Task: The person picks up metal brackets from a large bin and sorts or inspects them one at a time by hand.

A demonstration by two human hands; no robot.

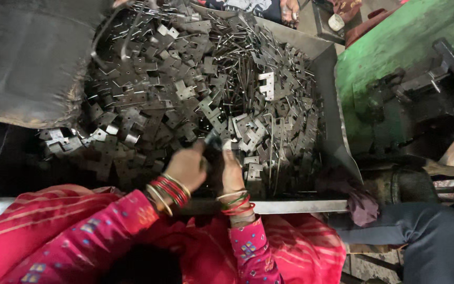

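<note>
The left hand (186,167) pinches a small dark metal piece (212,139) just above the heap of hinge plates (195,89) in the tray (337,131); the right hand (231,171) steadies it, its grip unclear. Sharp plate edges could cut fingers, or the piece could slip back into the heap.

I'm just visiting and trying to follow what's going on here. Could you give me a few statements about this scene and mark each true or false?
1. Both hands, left hand and right hand, are at the pile of metal hinge pieces. True.
2. The pile lies in a wicker basket. False: it lies in a metal tray.
3. Bangles are worn on both wrists. True.
4. The machine beside the tray is painted blue. False: it is green.
5. The sleeves are plain white. False: they are pink, patterned.
</note>
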